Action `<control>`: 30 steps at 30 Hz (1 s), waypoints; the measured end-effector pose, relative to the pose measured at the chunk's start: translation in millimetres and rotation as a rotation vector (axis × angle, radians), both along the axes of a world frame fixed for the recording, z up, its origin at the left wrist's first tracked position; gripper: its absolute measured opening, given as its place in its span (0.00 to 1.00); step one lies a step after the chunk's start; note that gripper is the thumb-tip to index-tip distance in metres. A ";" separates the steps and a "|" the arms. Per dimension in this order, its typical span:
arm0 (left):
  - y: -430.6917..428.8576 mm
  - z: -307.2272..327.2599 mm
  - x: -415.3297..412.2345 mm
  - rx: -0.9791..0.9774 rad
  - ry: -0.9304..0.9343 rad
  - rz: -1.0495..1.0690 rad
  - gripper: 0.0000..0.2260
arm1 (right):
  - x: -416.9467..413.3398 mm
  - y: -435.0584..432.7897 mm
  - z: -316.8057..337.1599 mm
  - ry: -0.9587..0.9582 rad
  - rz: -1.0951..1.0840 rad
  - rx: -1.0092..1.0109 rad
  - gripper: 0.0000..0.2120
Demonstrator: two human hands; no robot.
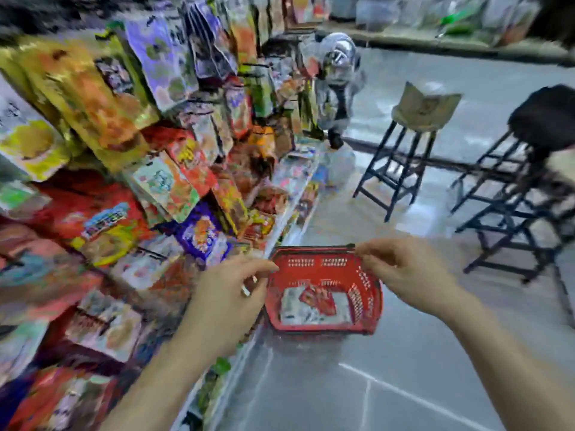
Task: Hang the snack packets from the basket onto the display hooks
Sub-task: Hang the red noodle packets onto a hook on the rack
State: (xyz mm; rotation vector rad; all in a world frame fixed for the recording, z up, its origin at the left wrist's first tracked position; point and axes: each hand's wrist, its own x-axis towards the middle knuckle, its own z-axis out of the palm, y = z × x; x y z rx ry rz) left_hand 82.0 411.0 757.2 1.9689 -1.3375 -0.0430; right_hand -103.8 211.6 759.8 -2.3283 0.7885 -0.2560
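**A:** anyone else watching this? The basket (323,329) is on the floor right below both hands, tight against the foot of the rack (124,150). Makes sense, each packet only needs a short lift up and over to the left hand's side.

**B:** yep. Left hand (230,293) hovers by its left rim, right hand (404,270) by the far right corner. Both have fingers curled toward the thumb, but it's too blurry to tell if either is pinching anything.

**A:** count in the basket?

**B:** one red packet (319,298) between the hands and below them, lying on pale stuff (295,309). Could be one pack or several. Nearly done, I'd guess. Can't make out the hooks behind all the hanging packs.

**A:** and out past the right hand?

**B:** one stool (401,163), another (510,206), well apart from it, each with something parked on top.
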 end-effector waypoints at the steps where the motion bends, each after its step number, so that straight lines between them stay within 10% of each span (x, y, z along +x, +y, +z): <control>1: -10.8 -15.7 -8.2 0.046 0.023 -0.027 0.11 | -15.4 -6.5 -16.4 0.014 -0.060 0.042 0.08; 14: -107.4 -204.3 -96.5 0.571 0.526 0.007 0.11 | -112.7 -49.1 -187.6 0.166 -0.391 0.396 0.15; 30: -281.1 -606.5 77.1 0.741 0.597 0.217 0.11 | 114.5 -184.6 -609.1 0.442 -0.241 0.568 0.34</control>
